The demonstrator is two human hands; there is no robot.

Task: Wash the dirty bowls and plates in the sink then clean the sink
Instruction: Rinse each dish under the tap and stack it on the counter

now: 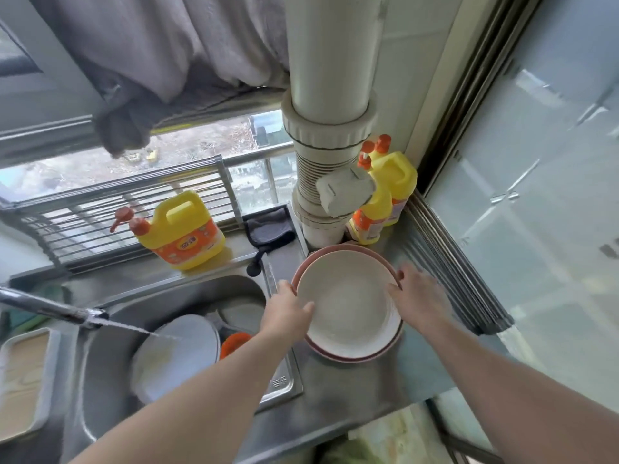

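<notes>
While the left hand (288,308) and right hand (414,294) pinch opposite rims of the white plate (348,313), it sits on a pink plate (338,357) on the table (351,396), probably stacked clean; dirty plates (174,356) wait left in the sink (100,380).

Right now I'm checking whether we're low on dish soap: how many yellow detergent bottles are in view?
3. One yellow handled jug with an orange pump stands on the ledge behind the sink. Two more yellow bottles stand in the corner beside the white pipe, partly hidden; others may sit behind it.
</notes>
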